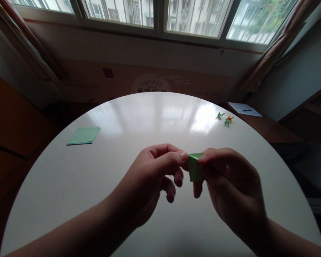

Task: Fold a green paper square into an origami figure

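A small folded piece of green paper is held up above the white table, between my two hands. My left hand pinches its upper left corner with thumb and forefinger, the other fingers curled below. On the right side, my right hand grips the paper between thumb and fingers, and one fingertip shows beneath it. The paper's top edge is angled and shows a fold. Part of it is hidden behind my right thumb and fingers.
A stack of square green paper lies at the table's left. Small green and orange folded figures stand near the right rim of the round white table. Beyond is a brown surface bearing a white sheet and a pen.
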Demonstrator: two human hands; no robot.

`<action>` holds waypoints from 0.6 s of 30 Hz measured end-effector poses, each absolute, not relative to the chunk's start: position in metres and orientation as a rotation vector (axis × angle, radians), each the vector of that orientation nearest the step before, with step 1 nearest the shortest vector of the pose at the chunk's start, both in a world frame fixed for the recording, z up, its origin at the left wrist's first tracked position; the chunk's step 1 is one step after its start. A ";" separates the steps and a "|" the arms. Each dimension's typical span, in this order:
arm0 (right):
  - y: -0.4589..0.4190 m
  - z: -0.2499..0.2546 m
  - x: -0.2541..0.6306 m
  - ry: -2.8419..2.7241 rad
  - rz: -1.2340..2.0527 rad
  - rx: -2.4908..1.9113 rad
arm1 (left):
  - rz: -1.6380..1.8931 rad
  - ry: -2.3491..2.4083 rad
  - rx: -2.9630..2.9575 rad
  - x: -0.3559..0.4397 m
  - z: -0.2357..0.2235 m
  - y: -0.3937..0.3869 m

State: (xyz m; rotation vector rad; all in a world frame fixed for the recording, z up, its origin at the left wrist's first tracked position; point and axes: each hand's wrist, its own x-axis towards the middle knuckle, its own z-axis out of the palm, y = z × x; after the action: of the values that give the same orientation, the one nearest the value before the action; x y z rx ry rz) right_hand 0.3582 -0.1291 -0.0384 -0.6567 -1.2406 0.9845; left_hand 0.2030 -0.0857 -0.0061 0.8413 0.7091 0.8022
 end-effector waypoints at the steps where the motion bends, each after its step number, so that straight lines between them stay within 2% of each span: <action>1: -0.129 -0.038 0.358 -1.239 0.995 -0.652 | 0.801 0.709 0.838 0.203 -0.006 -0.086; 18: -0.130 -0.037 0.357 -1.236 1.003 -0.636 | 0.857 0.772 1.010 0.202 -0.005 -0.090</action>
State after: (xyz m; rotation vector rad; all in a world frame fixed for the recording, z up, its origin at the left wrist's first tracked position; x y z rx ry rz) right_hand 0.3573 -0.1303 -0.0373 -0.6362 -1.2359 1.0030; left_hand 0.2021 -0.0896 -0.0045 1.0098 0.7724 0.8569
